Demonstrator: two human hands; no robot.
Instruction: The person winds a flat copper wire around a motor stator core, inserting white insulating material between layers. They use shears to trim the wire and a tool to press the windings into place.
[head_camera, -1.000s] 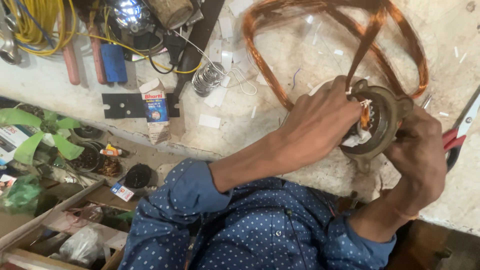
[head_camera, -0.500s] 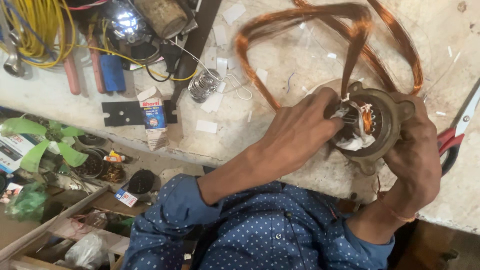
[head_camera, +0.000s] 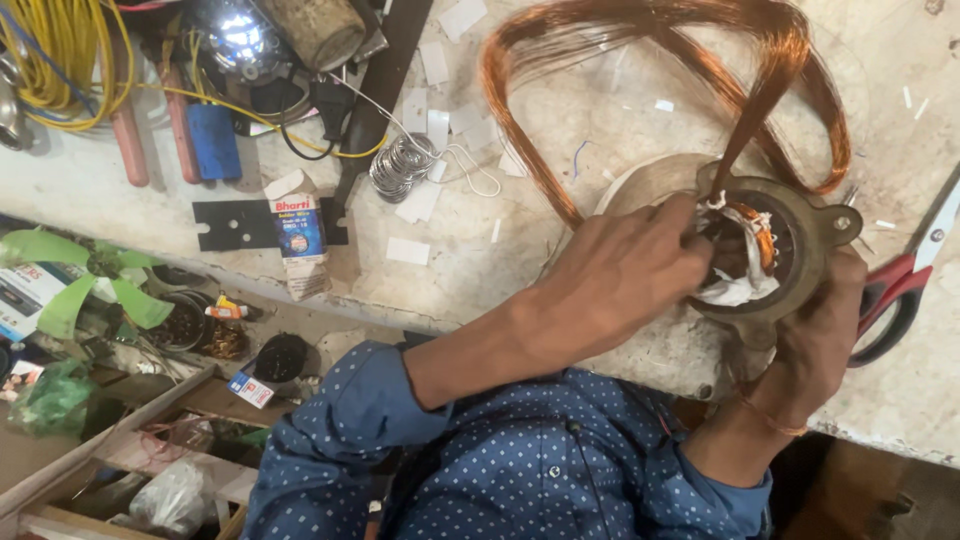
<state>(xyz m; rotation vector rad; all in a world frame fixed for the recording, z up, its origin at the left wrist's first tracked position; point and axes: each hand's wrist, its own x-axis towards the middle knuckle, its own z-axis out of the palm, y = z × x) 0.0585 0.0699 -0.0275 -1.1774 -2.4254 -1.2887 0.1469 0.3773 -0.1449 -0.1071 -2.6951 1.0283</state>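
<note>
Small white-and-blue box (head_camera: 298, 240) stands at the bench (head_camera: 600, 120) edge. Left hand (head_camera: 615, 275) pinches copper winding (head_camera: 770, 60) in the round metal stator (head_camera: 800, 250); right hand (head_camera: 825, 320) clasps its rim.

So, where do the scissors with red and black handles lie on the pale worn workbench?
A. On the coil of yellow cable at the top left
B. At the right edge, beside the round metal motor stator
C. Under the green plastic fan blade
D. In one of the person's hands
B: the scissors with red and black handles lie on the pale worn workbench, right of the round metal motor stator; neither hand holds them.
</note>
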